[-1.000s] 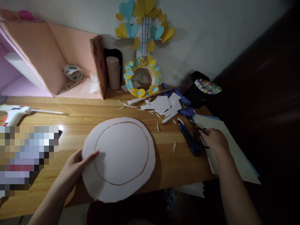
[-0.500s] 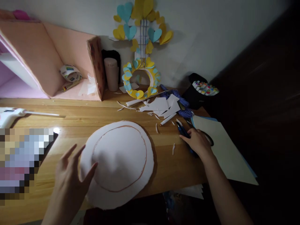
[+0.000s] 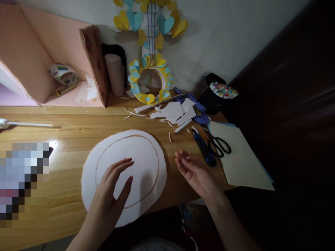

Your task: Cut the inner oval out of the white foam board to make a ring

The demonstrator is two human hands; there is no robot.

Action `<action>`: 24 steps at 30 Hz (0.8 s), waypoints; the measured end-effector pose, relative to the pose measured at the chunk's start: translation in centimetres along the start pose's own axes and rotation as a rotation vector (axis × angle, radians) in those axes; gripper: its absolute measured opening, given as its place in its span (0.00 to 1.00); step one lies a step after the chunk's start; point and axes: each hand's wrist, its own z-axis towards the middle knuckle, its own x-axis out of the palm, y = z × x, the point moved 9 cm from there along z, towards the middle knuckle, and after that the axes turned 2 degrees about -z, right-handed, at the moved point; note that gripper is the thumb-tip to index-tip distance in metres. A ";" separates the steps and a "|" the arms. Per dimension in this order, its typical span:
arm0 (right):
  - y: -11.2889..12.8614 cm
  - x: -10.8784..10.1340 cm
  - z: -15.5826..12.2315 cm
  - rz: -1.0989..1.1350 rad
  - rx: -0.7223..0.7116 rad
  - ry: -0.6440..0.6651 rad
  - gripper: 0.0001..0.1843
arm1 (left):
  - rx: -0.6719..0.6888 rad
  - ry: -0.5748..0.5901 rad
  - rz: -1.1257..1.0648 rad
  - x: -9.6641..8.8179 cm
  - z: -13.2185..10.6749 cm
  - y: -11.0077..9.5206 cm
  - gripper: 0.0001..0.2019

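Note:
A round white board [image 3: 141, 143] lies on the wooden table, with a brown-edged inner circle marked or cut on it. Over its lower middle hovers my left hand [image 3: 112, 184], open with thumb and fingers apart. To the right of the board is my right hand [image 3: 192, 170], its fingers curled together against the thumb. Whatever may be between those fingertips is too small to make out. A blue utility knife [image 3: 204, 148] lies just beyond my right hand, beside black-handled scissors [image 3: 220, 144] that rest partly on pale paper sheets [image 3: 240, 153].
White paper scraps [image 3: 172, 111] and purple yarn [image 3: 197, 104] lie farther back. A paper-heart guitar shape [image 3: 150, 99] leans on the wall. Also around are a marker case [image 3: 214, 99], a tumbler [image 3: 115, 75], a pink box [image 3: 92, 66], a glue gun [image 3: 4, 123] and a blurred-out screen [image 3: 23, 174].
My right hand has left the utility knife and drawn back left, its fingers now curled. My left hand has moved right over the board. The view has shifted slightly.

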 end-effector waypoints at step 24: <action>9.2 -11.6 0.9 -1.619 -0.517 -0.626 0.23 | 0.090 0.542 0.533 4.1 13.0 4.8 0.33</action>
